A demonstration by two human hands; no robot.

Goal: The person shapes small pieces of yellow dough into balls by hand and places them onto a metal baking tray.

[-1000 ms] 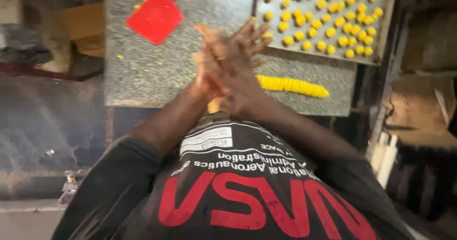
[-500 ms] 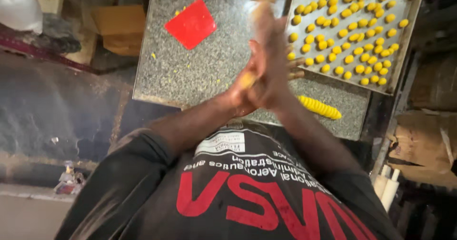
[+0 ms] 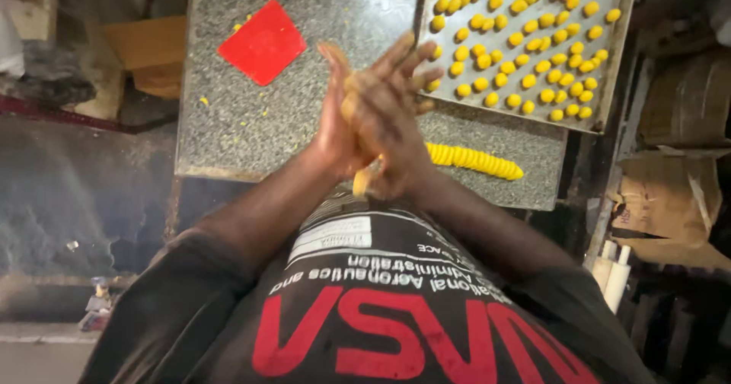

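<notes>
Here, pressed palm to palm above the near edge of a speckled stone slab [image 3: 251, 137]: left hand [image 3: 335, 125] and right hand [image 3: 392, 114], fingers spread, clamped flat around one piece of yellow dough [image 3: 364, 178] poking out at the wrists. Just beyond — one row of sliced yellow pieces [image 3: 476, 159] on the slab, one red square scraper [image 3: 263, 43], one metal tray [image 3: 609, 79] carrying several dozen yellow balls [image 3: 525, 49], too many for a sure count. Compared with half a second earlier: hands lower, sharper, less blurred.
</notes>
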